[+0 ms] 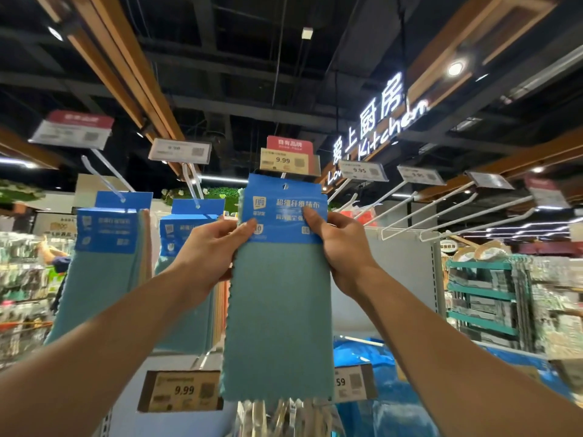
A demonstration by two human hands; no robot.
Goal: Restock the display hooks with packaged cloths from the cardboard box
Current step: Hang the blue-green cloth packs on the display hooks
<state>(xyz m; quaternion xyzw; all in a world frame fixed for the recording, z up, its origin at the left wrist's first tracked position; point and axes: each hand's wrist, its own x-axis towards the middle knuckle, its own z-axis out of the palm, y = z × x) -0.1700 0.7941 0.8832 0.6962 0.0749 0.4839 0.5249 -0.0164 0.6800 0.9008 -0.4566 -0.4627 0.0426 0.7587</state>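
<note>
I hold a packaged teal cloth with a blue card header up in front of me. My left hand grips its left edge, thumb on the blue card. My right hand pinches the right edge of the card. The header's hang hole sits just below the white display hook under the 9.99 price tag. Two more packs of teal cloths hang on hooks to the left, one at the far left and one partly behind my left hand. The cardboard box is out of view.
Several bare white hooks with price tags jut out at the upper right. A lower price tag and packaged goods hang below the cloth. Teal racks of goods stand at the right, blue bags lie low at the right.
</note>
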